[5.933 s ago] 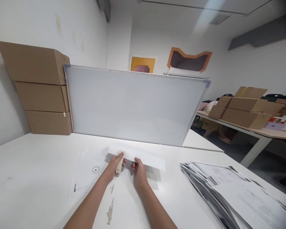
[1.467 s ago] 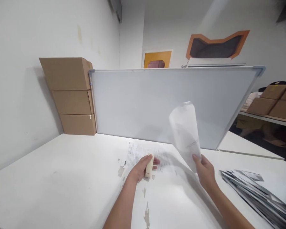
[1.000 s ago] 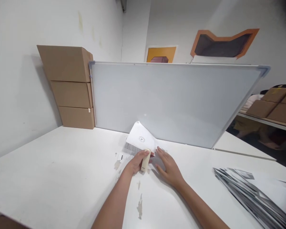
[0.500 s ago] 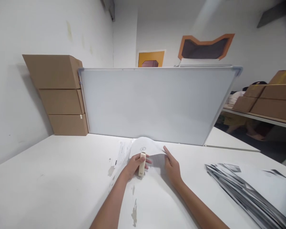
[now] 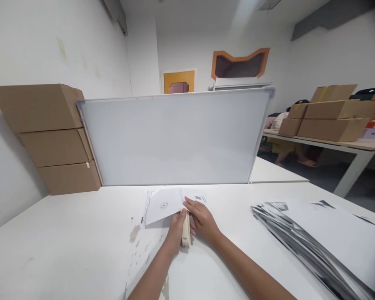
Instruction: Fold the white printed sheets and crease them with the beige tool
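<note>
My left hand point(image 5: 176, 228) grips a small cream-coloured tool point(image 5: 185, 232), upright on the white table point(image 5: 65, 241). My right hand point(image 5: 203, 221) lies flat beside it, fingers pressing on a white sheet of paper point(image 5: 163, 205) that is folded over, with a small round stamp mark showing. The two hands touch each other at the tool. A printed sheet lies under the folded one.
A whiteboard point(image 5: 175, 137) stands on edge just behind the paper. Three stacked cardboard boxes point(image 5: 50, 137) sit at the left wall. A fanned pile of printed sheets point(image 5: 312, 241) lies to the right. More boxes point(image 5: 328, 116) rest on a far table; a person sits behind them.
My right hand brought a sheet from the right, laid it down in front of me and folded it over. It now presses the fold flat beside the tool. My view swung left.
</note>
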The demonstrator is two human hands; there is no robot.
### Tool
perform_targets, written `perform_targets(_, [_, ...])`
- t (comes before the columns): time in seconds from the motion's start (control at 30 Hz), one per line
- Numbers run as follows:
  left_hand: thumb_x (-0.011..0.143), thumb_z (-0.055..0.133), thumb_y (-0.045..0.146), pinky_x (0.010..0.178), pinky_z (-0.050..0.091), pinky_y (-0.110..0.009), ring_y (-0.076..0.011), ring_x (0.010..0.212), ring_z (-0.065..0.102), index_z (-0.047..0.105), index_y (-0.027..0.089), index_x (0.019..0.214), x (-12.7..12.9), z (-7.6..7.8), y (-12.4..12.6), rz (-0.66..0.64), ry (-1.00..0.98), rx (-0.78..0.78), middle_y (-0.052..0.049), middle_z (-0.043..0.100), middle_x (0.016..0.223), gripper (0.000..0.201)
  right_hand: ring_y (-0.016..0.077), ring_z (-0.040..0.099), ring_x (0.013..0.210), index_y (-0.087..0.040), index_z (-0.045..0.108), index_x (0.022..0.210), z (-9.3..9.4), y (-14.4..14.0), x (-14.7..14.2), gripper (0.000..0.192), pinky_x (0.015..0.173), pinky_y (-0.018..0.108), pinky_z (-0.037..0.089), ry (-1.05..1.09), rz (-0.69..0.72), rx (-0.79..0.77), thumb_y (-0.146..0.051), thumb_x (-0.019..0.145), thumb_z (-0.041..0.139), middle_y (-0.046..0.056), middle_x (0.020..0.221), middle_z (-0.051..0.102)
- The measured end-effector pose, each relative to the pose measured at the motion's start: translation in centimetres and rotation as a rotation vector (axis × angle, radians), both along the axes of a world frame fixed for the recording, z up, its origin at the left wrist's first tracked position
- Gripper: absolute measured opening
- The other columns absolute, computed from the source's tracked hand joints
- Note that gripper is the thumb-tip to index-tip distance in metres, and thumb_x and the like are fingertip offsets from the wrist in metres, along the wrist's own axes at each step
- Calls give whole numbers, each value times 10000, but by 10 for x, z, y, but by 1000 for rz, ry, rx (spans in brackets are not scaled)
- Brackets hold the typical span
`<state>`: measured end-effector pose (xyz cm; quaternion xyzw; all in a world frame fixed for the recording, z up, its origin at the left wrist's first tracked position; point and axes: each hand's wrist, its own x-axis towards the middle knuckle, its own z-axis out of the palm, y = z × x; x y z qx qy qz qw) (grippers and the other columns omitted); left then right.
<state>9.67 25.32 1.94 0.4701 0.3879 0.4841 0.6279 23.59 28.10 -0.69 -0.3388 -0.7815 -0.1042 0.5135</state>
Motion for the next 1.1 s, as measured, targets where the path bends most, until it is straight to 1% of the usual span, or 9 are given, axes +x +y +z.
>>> perform_targets(0.1, [748,550,705,346,351,-215,-124,372,504,571,154,702,-1,-1,3,12,7,8,-15,555,474,553,211,560,1195,-284,456,1361,1,-1,-2,545,920,451,506,-64,29,19,-36,885,362,98,1329,576])
perform_targets(0.2, [715,604,691,351,349,-208,-116,393,511,586,158,813,-2,-3,4,33,-58,-29,-4,587,543,542,221,567,1185,-266,509,1320,-1,1,-2,595,919,456,500,-82,-37,3,16,817,359,92,1324,581])
perform_targets(0.33, [731,584,691,368,369,-209,-116,407,521,594,169,917,-7,0,7,6,-177,-176,20,580,561,554,240,598,1133,-241,616,1187,-5,6,2,627,870,460,513,-38,-136,7,72,720,340,90,1306,595])
perform_targets(0.5, [812,556,611,430,450,-206,-106,436,549,595,121,709,-12,7,12,-19,-253,-406,-17,577,533,502,229,586,1157,-234,623,1150,-2,3,3,604,905,470,493,-117,-66,35,81,731,324,77,1288,610])
perform_targets(0.6, [838,606,491,532,518,-212,-97,485,578,610,104,732,-11,9,14,36,-353,-437,-45,630,618,402,232,594,1145,-239,650,1089,3,-2,4,525,909,470,493,-143,-43,28,48,781,335,65,1247,639])
perform_targets(0.7, [829,645,426,505,500,-196,-108,503,590,618,111,782,-9,8,14,55,-370,-425,-44,631,618,320,235,592,1147,-245,669,1038,5,-5,4,480,911,476,494,-126,-17,13,18,812,338,63,1233,647])
perform_targets(0.77, [821,648,442,459,470,-190,-105,463,562,609,124,780,-10,7,14,86,-365,-419,-37,617,590,323,228,592,1145,-254,661,1054,5,-6,4,476,905,474,501,-83,23,21,11,830,337,60,1227,651])
perform_targets(0.97, [788,672,474,435,453,-206,-122,437,548,584,154,784,-12,4,16,152,-422,-448,-8,570,530,332,209,552,1199,-282,511,1307,7,-12,0,521,917,445,517,-50,134,43,-14,896,336,48,1239,644])
perform_targets(1.1, [783,693,449,433,445,-200,-116,436,546,575,160,795,-11,2,17,211,-431,-442,16,540,524,312,218,566,1183,-291,492,1330,9,-13,-3,541,903,440,529,-61,135,52,-7,890,355,52,1223,653])
